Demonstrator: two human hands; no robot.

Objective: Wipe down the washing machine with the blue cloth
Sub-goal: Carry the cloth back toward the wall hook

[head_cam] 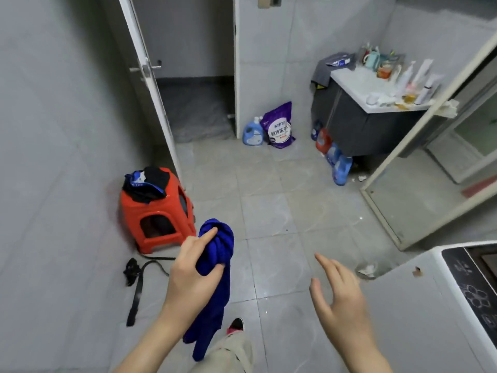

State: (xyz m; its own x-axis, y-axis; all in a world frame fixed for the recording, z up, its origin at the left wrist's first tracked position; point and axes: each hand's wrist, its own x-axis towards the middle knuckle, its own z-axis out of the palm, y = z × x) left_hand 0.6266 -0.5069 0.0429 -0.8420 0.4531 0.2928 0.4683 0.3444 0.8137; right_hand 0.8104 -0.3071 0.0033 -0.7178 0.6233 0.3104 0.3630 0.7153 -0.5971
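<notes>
Grey bathroom floor (269, 211) below: the left hand (192, 275) grips the bunched blue cloth (215, 267), hanging lengthwise; the washing machine (430, 305) lies rightward, nearer the spread, empty right hand (340, 300).

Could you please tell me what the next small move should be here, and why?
Probably swing the left hand, which grips the bunched blue cloth, rightward onto the white washing machine: the cloth hangs over the grey tiled floor, not touching the machine, and the right hand is open and empty.
</notes>
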